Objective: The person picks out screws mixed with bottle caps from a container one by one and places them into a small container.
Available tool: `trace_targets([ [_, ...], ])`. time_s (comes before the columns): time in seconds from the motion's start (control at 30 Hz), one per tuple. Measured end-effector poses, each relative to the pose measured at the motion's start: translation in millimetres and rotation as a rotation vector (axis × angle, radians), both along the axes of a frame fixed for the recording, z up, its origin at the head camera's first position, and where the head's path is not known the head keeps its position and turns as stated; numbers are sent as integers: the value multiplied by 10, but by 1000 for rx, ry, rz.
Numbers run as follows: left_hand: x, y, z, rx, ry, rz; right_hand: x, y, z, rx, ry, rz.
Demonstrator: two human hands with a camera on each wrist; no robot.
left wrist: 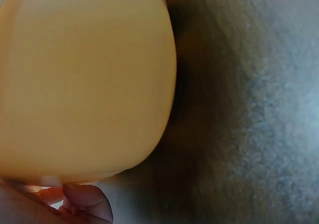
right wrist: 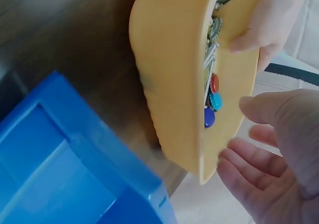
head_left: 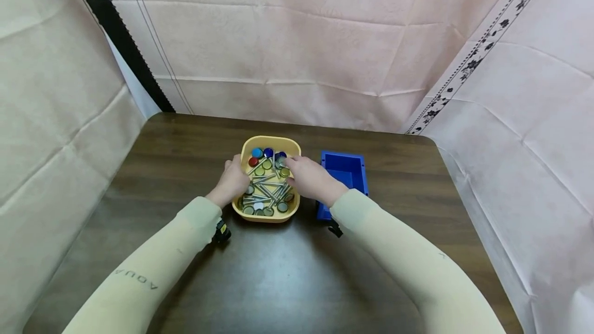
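A yellow plastic tub (head_left: 266, 219) stands on the table, holding bottle caps and long silver screws or nails (head_left: 263, 185). Red (head_left: 252, 162), light blue (head_left: 257, 152) and dark blue (head_left: 268, 152) caps lie at its far end; several greenish-gold caps (head_left: 282, 206) lie nearer. My left hand (head_left: 232, 183) grips the tub's left wall, thumb over the rim; the left wrist view shows mostly the tub's outer wall (left wrist: 89, 84). At the right rim, my right hand (head_left: 315, 179) reaches over the tub. Its thumb and fingers (right wrist: 249, 169) are spread apart with nothing visible between them.
A blue plastic bin (head_left: 343, 155) stands just right of the tub, partly beneath my right forearm. The brown wooden table (head_left: 278, 282) extends around both containers. Pale cloth (head_left: 297, 55) hangs behind and at both sides.
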State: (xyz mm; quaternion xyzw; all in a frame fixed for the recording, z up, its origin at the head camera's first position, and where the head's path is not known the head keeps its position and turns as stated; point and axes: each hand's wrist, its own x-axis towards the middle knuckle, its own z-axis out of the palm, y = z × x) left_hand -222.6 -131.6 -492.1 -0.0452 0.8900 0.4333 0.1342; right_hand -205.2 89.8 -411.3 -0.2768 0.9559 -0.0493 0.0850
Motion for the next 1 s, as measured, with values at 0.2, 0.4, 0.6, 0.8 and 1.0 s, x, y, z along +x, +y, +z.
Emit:
trace_targets([
  [0.2, -13, 5, -1, -42, -12, 8, 28, -151, -130, -8, -115, 38],
  [0.4, -1, 2, -67, -72, -3, 12, 72, -272, -257, -14, -182, 36],
  [0.6, -30, -8, -16, -50, -3, -12, 4, -371, -276, 28, -183, 18],
  [0.8, -41, -97, 85, 63, -67, -29, 9, -456, -290, 29, -211, 18],
  [1.0, -138, -51, 82, 70, 16, -19, 6, -477, -333, 95, -190, -13],
])
